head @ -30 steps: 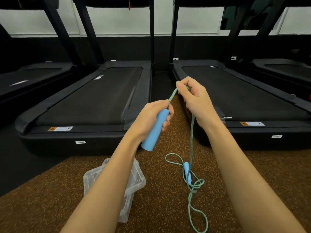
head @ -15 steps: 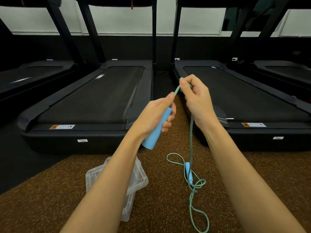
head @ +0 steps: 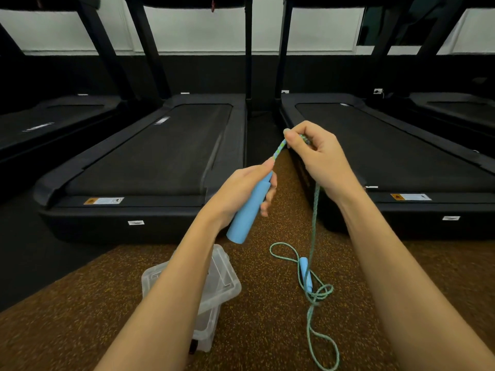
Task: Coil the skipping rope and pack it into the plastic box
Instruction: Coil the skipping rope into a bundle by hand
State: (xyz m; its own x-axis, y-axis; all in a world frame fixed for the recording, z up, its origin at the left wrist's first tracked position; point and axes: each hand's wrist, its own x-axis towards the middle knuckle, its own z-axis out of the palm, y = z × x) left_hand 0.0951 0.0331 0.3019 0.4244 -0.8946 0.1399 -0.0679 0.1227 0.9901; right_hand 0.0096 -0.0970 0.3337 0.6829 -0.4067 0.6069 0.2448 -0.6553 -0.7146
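My left hand (head: 241, 188) grips a light-blue rope handle (head: 249, 210), held up and tilted. From the handle's top a teal braided rope (head: 315, 210) runs a short way up to my right hand (head: 318, 159), which pinches it, then hangs down to the floor. There it lies in loose loops around the second blue handle (head: 305, 273). A clear plastic box (head: 225, 279) sits on the floor below my left forearm, which hides part of it; its lid seems to lie askew on top.
Brown speckled rubber flooring (head: 267, 330) lies underfoot. Two black treadmills (head: 150, 156) (head: 388, 145) stand ahead, with a narrow gap between them, and more treadmills at far left and far right.
Both hands have stayed nearly in place. My right hand has drawn a little farther from the handle, showing slightly more rope between the hands. The loops on the floor look unchanged.
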